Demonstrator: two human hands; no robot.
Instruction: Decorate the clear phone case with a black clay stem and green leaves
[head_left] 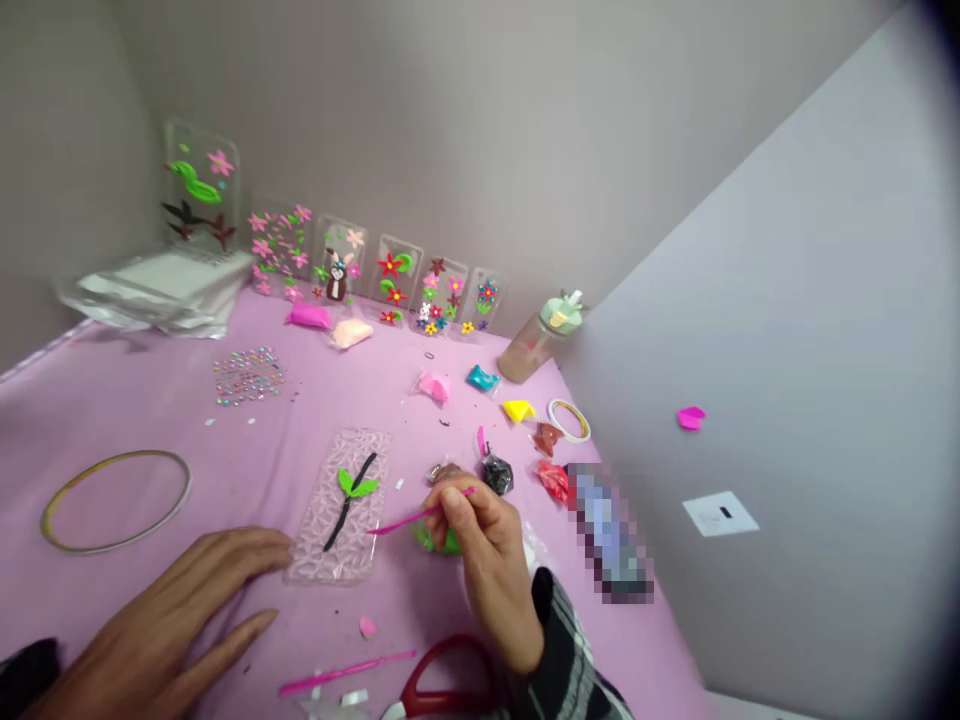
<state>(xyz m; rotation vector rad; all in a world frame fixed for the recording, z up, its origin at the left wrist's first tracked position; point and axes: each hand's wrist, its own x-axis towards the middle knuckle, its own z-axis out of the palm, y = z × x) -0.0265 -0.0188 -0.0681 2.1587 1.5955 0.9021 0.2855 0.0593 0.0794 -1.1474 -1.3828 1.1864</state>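
A clear textured phone case (315, 550) lies flat on the pink cloth, bearing a black clay stem (335, 527) with two green clay leaves (363, 488). My right hand (484, 560) pinches a thin pink modelling tool (405, 522), its tip over the case's right edge. Beneath that hand, a packet of green clay (431, 538) is partly hidden. My left hand (187, 600) rests on the cloth with fingers stretched out, the fingertips at the case's lower left edge. A second pink modelling tool (345, 672) and red-handled scissors (450, 650) lie in front.
Decorated clear cases (281, 250) lean along the wall. Clay packets in several colours, such as yellow (518, 410) and black (496, 474), lie to the right, near a roll of tape (570, 420), a bottle (540, 340) and a blurred phone (611, 535). A large ring (116, 500) lies left.
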